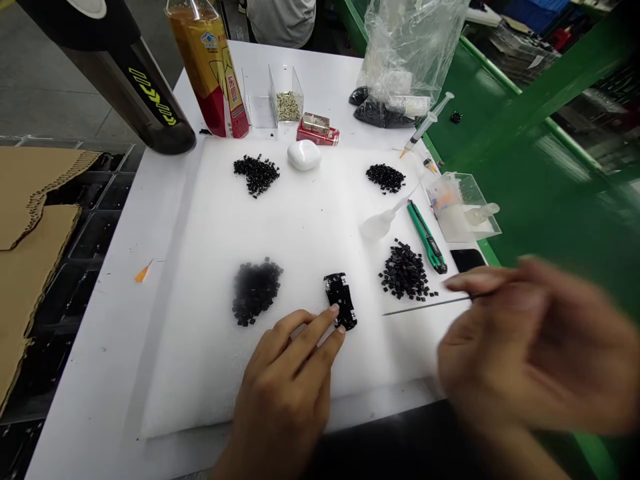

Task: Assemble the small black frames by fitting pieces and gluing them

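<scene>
My left hand point(287, 380) rests on the white foam mat point(210, 220), two fingers stretched out and pressing on a small black circuit part point(341, 300). My right hand point(530, 347) hovers at the mat's right edge, blurred by motion, its fingers pinched round a thin metal tool point(425, 305) like tweezers that points left. A pile of small black squares point(404, 272) lies just above the tool's tip. Another pile of black pieces point(255, 290) lies left of the circuit part.
Two more black piles point(256, 175) point(385, 178), a white pebble-shaped object point(304, 155), a squeeze dropper point(381, 221), a green utility knife point(426, 237), a syringe point(426, 125), clear boxes point(463, 207), a drink carton point(213, 67), a plastic bag point(405, 60). Cardboard point(30, 220) lies left.
</scene>
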`<state>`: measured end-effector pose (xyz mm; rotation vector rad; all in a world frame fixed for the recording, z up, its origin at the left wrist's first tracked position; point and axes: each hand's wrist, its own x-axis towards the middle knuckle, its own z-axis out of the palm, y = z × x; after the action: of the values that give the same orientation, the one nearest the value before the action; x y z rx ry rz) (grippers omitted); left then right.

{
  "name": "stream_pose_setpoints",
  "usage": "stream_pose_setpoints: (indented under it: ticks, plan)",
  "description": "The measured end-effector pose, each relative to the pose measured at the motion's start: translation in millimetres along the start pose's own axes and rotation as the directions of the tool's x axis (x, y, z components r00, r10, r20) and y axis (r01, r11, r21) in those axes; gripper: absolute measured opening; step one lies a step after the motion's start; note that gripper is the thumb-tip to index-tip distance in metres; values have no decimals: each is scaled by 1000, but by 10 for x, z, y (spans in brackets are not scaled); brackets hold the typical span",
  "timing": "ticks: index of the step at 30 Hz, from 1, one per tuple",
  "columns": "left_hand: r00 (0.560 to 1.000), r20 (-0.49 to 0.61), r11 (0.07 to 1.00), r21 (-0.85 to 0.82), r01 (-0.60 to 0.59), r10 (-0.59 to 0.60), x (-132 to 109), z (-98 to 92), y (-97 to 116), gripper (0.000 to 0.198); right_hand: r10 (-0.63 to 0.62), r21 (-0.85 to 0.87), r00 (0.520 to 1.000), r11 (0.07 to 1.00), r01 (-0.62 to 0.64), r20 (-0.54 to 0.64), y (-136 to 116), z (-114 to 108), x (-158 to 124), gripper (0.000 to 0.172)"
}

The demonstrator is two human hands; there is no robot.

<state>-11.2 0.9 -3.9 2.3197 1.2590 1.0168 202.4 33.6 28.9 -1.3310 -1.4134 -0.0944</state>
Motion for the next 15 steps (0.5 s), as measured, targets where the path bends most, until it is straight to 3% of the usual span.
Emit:
stream_pose_setpoints:
  ticks: [3,7,15]
  plan:
    - [1000,9,1000,5,-2,2,17,-8,5,35,-61,178,988,983,35,144,-174,127,-256,54]
    - [1000,0,1000,3,-2,2,17,-7,-1,35,-102,217,952,975,38,289,-145,180,-291,65]
    - [1000,4,1000,16,10,-10,3,-14,4,34,-140,235,961,968,83,237,-107,262,-330,62]
